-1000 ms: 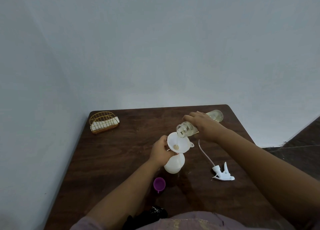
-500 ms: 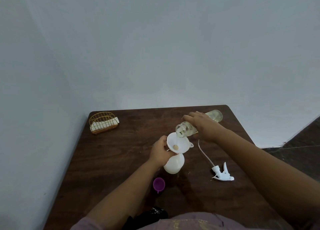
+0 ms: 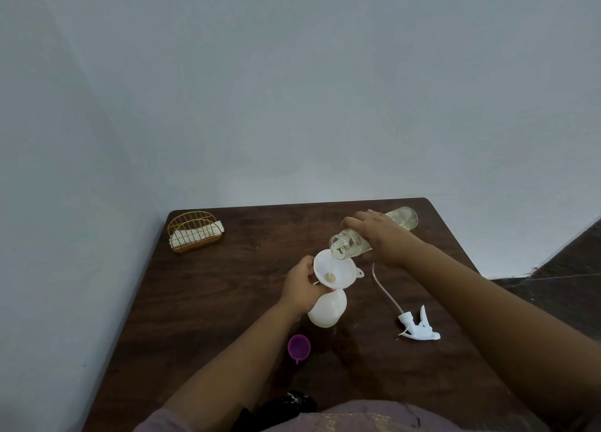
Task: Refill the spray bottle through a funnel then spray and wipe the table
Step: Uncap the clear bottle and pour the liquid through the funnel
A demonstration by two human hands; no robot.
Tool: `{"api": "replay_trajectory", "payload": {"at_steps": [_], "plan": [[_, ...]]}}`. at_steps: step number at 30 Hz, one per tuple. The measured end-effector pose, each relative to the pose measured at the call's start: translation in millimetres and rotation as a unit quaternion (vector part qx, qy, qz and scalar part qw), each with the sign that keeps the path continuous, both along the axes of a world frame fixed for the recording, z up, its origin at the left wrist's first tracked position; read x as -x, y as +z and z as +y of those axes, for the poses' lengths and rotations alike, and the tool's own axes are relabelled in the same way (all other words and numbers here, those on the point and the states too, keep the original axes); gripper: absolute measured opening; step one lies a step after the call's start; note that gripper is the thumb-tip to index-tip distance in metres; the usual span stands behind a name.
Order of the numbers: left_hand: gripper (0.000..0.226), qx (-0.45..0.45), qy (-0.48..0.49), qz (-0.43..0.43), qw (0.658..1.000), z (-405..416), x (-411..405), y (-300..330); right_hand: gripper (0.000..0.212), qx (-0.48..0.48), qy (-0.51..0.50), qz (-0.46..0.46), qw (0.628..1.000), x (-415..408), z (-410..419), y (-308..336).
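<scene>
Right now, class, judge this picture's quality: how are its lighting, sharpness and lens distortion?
Head view: soft, dim, even light, no harsh glare; wide-angle lens spreads the table edges outward; clear bottle, funnel and trigger sprayer stay reasonably sharp; faint sheen on the wood near the purple cap.

On the desk (image 3: 201, 301) I counted two bottles, one white (image 3: 327, 311) and one clear (image 3: 354, 244), one funnel (image 3: 335, 269), one purple cap (image 3: 298, 348), one trigger head (image 3: 418, 326) and one wire basket (image 3: 195, 231).
</scene>
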State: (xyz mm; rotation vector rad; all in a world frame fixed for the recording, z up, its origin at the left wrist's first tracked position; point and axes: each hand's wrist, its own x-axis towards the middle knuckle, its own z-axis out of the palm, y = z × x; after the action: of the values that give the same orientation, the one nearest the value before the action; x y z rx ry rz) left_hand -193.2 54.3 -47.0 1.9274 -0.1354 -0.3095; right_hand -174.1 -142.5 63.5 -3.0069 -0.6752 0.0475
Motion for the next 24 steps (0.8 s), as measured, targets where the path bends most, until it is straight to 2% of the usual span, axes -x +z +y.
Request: {"api": "replay_trajectory", "payload": {"at_steps": [24], "plan": [[0.055,-0.018,-0.001,-0.008,1.000,-0.2,-2.3,-0.4,0.058,0.000,-0.002,0.000,1.000,-0.5,-1.7,-1.2]]}}
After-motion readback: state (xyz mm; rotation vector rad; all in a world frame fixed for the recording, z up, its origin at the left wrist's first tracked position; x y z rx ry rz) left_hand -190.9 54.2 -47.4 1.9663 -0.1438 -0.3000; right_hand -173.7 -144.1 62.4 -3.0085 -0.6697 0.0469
